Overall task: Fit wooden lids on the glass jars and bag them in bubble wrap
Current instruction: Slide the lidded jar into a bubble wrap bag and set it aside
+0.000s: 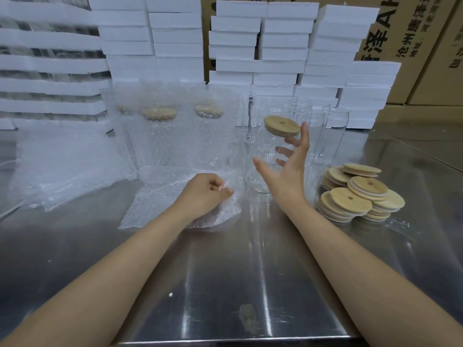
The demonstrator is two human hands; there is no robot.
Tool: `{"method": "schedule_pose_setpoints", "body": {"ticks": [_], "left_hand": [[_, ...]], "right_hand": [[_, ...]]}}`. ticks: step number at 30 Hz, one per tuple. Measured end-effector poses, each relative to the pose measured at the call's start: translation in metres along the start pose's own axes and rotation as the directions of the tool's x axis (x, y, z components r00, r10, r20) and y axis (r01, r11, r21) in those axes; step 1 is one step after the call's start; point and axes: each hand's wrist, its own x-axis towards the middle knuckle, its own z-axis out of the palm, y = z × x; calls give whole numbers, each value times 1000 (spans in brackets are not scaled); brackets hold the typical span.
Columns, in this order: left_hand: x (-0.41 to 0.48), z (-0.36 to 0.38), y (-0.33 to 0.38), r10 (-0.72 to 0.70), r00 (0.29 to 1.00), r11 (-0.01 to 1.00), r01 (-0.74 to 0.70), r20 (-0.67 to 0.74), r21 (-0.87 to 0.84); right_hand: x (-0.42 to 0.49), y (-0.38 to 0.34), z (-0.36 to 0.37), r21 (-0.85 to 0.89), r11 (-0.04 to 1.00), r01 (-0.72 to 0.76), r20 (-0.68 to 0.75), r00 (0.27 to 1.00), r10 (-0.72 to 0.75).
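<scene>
At a stainless-steel table point(225, 284), a person's right hand point(285, 171) is spread wide at a glass jar point(260, 179) standing just right of the frame's centre. The thumb is on the near side, the fingers fan along the far side, and the index tip rises beside the rim. The hand is not closed on the jar, and whether any finger touches the glass cannot be told. A round wooden lid point(281, 126) with a small hole sits tilted on the jar's mouth.

Just left of it, the left hand point(205, 194) is curled, thumb and fingertips pinching the near right edge of a bubble-wrap bag point(162, 204) that lies flat on the table at centre.

Behind that bag, lidded jars already wrapped point(160, 136) stand upright in a row, their lids showing tan through the plastic. A loose heap of more bubble-wrap bags point(62, 169) lies at the left edge. Bare, open-topped glass jars point(334, 131) cluster behind the right hand. To its right, a pile of wooden lids point(358, 196) rests in overlapping stacks at mid-right.

White foam boxes point(175, 33) are stacked high across the back of the frame, with printed cardboard cartons point(413, 46) in the upper right.
</scene>
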Motion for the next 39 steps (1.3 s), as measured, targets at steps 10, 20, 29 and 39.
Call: {"method": "schedule_pose_setpoints", "body": {"ticks": [10,20,29,39], "left_hand": [[0,-7,7,-167,986,974,160,-30,-162],[-2,-6,13,-208,960,848,81,-188,-524],[5,-10,11,-102,947,851,-76,-306,-519],[-6,-1,-2,548,827,706,-538,126,460]], "right_hand": [[6,-25,1,423,895,-141,-177,956,234],[-3,-35,17,554,680,-480,150,861,486],[-9,-28,18,254,854,-454,11,884,467],[-12,-39,18,445,750,-490,22,843,538]]}}
